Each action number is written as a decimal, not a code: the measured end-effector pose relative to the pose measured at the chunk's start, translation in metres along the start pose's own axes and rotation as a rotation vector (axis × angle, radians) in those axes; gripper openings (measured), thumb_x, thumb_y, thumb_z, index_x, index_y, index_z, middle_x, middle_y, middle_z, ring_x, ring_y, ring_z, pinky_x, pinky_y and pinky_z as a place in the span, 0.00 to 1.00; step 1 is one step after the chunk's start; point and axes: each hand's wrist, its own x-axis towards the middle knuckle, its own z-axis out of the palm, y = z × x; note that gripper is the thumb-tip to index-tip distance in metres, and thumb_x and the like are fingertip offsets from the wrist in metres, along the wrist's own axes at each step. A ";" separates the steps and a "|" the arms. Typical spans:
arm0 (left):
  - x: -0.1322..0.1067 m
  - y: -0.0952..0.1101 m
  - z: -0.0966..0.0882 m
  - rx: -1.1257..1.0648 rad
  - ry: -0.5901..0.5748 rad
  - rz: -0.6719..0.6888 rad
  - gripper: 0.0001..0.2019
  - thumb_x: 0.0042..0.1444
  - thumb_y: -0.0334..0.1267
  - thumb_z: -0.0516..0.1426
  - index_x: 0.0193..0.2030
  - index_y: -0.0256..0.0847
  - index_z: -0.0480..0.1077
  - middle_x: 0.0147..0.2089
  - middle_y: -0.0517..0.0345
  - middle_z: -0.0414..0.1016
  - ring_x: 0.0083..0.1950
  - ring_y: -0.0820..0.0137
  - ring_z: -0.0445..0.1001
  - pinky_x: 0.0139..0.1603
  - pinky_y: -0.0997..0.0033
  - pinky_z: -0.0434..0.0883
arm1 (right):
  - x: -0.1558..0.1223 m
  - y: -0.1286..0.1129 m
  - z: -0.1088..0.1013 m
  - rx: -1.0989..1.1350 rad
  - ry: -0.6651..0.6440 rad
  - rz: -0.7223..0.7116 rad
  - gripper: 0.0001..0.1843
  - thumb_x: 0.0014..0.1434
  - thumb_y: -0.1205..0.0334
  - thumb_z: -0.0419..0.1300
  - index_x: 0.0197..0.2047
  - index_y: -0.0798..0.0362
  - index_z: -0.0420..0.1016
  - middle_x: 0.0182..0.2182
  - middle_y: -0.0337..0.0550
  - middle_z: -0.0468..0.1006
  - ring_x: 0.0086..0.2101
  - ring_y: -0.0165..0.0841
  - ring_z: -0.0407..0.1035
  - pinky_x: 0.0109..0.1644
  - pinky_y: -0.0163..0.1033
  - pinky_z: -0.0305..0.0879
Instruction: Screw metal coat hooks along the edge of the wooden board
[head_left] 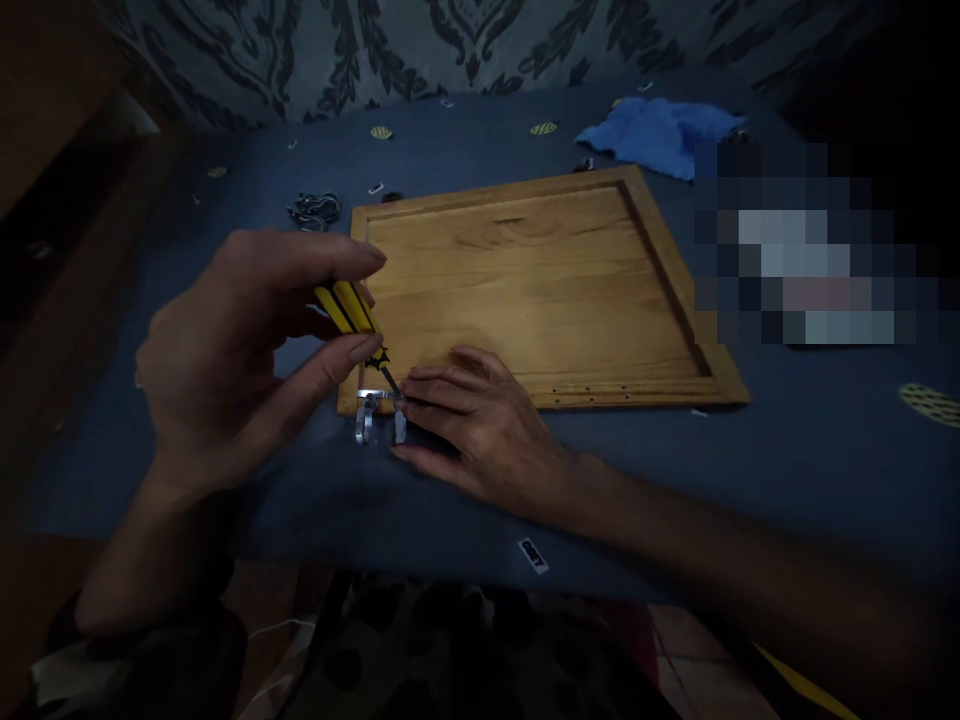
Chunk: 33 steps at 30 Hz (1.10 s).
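Note:
A yellow-and-black screwdriver (349, 308) is pinched between the thumb and fingers of my left hand (240, 335). Its shaft slants down to the right, the tip at a shiny metal hinge (365, 415) on the near left edge of a framed wooden panel (525, 285). From the right, my right hand (487, 425) steadies the hinge, thumb below and fingertips over its right end. The other fingers lie on the panel, which rests flat. The exact point where the tip meets the hinge is partly hidden by my right fingertips.
Behind my left hand lies a small heap of metal pieces (315, 210). A crumpled blue cloth (660, 130) sits beyond the panel's far right corner. Dark blue patterned fabric (637, 480) covers the surface. Pixelation blurs an area at the right.

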 end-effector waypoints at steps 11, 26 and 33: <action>0.001 0.000 -0.001 0.044 -0.015 0.006 0.23 0.57 0.37 0.67 0.58 0.61 0.75 0.48 0.60 0.82 0.42 0.60 0.83 0.39 0.57 0.85 | 0.001 0.000 -0.001 0.013 0.007 -0.013 0.16 0.69 0.54 0.63 0.51 0.57 0.82 0.50 0.50 0.85 0.55 0.44 0.76 0.66 0.55 0.59; 0.000 0.002 -0.002 0.032 -0.014 -0.041 0.23 0.57 0.35 0.67 0.57 0.60 0.76 0.51 0.57 0.82 0.43 0.58 0.83 0.39 0.57 0.84 | 0.000 0.001 -0.002 0.010 -0.007 -0.010 0.15 0.69 0.53 0.62 0.50 0.54 0.83 0.50 0.49 0.85 0.54 0.42 0.76 0.66 0.54 0.59; 0.000 0.005 -0.004 0.045 -0.012 -0.076 0.19 0.59 0.39 0.66 0.56 0.62 0.77 0.49 0.57 0.82 0.42 0.56 0.84 0.36 0.54 0.84 | 0.000 0.001 -0.001 -0.004 -0.012 -0.005 0.16 0.71 0.52 0.60 0.50 0.52 0.83 0.51 0.48 0.85 0.54 0.41 0.76 0.66 0.53 0.59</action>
